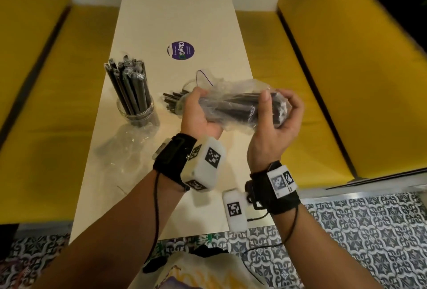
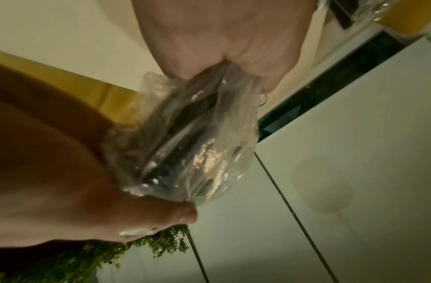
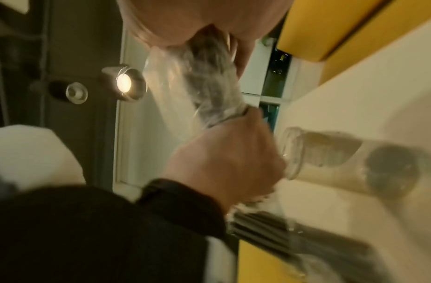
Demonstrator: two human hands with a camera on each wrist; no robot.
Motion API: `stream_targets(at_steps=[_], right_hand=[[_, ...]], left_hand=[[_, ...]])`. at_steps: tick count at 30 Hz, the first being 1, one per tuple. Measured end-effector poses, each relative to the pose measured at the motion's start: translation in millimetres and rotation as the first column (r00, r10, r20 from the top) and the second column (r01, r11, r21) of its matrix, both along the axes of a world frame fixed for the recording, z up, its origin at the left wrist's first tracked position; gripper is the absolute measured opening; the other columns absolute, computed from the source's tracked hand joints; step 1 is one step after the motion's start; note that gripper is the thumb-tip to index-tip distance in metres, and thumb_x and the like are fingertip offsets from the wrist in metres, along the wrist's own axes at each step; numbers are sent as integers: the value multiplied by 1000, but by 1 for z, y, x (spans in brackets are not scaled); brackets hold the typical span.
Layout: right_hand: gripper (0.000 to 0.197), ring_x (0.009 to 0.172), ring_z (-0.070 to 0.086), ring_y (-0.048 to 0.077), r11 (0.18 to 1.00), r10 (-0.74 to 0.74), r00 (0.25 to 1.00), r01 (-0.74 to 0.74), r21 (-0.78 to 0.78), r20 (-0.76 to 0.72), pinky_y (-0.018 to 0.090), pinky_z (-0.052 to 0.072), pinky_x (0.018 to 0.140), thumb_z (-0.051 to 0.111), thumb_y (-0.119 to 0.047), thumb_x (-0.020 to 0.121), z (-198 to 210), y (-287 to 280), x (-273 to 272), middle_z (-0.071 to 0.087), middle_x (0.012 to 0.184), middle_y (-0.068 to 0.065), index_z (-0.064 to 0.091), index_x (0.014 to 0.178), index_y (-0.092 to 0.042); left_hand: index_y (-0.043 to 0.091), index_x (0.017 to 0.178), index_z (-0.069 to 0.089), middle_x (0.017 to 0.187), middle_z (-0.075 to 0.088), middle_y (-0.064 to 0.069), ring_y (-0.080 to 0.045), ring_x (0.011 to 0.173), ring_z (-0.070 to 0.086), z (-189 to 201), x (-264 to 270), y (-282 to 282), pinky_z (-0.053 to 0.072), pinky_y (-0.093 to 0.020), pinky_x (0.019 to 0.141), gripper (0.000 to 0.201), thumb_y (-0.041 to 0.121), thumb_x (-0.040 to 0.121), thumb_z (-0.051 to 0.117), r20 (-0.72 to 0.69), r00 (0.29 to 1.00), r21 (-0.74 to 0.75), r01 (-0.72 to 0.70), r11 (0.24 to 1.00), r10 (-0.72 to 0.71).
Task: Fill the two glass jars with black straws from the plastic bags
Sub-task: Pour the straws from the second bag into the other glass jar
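Note:
I hold a clear plastic bag of black straws level above the table. My left hand grips its left end and my right hand grips its right end. Black straw ends poke out past my left hand; where they come from is hidden. At the left stands a glass jar packed with upright black straws. The right wrist view shows a second glass jar upright behind my left hand, looking empty. The left wrist view shows the bag stretched between both palms.
A crumpled empty plastic bag lies on the cream table in front of the full jar. A round purple sticker is stuck mid-table, with a thin purple tie near it. Yellow benches flank the table.

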State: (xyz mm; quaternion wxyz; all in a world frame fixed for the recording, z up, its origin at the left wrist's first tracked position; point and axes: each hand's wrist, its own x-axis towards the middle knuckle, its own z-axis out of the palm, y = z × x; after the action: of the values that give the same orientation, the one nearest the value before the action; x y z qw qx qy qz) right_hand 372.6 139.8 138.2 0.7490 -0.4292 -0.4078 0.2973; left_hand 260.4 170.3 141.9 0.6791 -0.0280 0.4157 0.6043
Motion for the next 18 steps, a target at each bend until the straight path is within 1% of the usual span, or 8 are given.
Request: stream_targets(at_steps=[3, 7, 8, 9, 10, 13, 16, 18], right_hand=[[34, 96, 71, 11, 998, 21, 999, -20, 53, -28, 28, 61, 78, 73, 5, 92, 12, 16, -11, 63, 118, 23, 57, 122, 2], [27, 81, 70, 17, 989, 107, 989, -117, 94, 97, 33, 60, 69, 74, 11, 88, 18, 37, -11, 66, 96, 8, 61, 107, -2], [24, 75, 69, 20, 992, 102, 990, -109, 71, 101, 34, 60, 65, 73, 11, 88, 18, 43, -11, 64, 92, 9, 61, 103, -3], [23, 72, 68, 25, 993, 101, 991, -106, 51, 90, 36, 59, 63, 72, 11, 87, 21, 50, -11, 63, 89, 11, 60, 99, -4], [22, 69, 67, 29, 994, 97, 993, -100, 47, 74, 38, 59, 61, 71, 11, 86, 26, 59, -10, 62, 87, 13, 59, 96, -5], [25, 63, 59, 11, 996, 41, 998, -44, 80, 41, 28, 50, 55, 65, 15, 83, 44, 90, -6, 58, 81, 5, 55, 92, -6], [26, 62, 54, 5, 994, -22, 999, 25, 102, -29, 25, 46, 57, 61, 18, 80, 58, 126, 0, 57, 80, 0, 55, 89, -6], [27, 64, 54, 8, 998, -61, 997, 62, 18, -49, 26, 47, 59, 61, 16, 79, 53, 148, 0, 59, 81, 0, 57, 87, -10]], left_hand=[[4, 142, 64, 132, 73, -27, -43, 117, 73, -7, 8, -7, 54, -57, 109, 43, 26, 106, 56, 125, 992, -32, -20, 999, 24], [9, 149, 61, 94, 71, -17, -23, 57, 72, -9, 3, -16, 30, -29, 109, 52, 39, 108, 54, 136, 989, -34, 71, 997, -66], [7, 139, 70, 95, 75, -17, -25, 69, 74, -11, 0, -17, 54, -32, 97, 51, 43, 107, 54, 119, 987, -10, 107, 994, -106], [9, 130, 77, 104, 79, -16, -26, 90, 75, -13, -3, -20, 48, -34, 70, 53, 51, 105, 55, 102, 983, 15, 150, 989, -151], [14, 131, 76, 119, 79, -14, -28, 110, 72, -13, -6, -22, 52, -42, 101, 59, 61, 101, 58, 73, 977, 39, 200, 979, -202], [19, 144, 63, 143, 68, -15, -32, 122, 69, -31, -19, -25, 56, -47, 103, 90, 83, 81, 68, 2, 967, 47, 253, 966, -253], [15, 129, 63, 115, 60, -11, -20, 84, 60, -55, -28, -28, 49, -31, 68, 46, 53, 103, 61, -276, 961, -37, -20, 999, 9], [16, 131, 56, 118, 57, -12, -23, 91, 57, -71, -32, -20, 45, -26, 67, 29, 17, 103, 61, -673, 738, -79, -137, 987, 49]])
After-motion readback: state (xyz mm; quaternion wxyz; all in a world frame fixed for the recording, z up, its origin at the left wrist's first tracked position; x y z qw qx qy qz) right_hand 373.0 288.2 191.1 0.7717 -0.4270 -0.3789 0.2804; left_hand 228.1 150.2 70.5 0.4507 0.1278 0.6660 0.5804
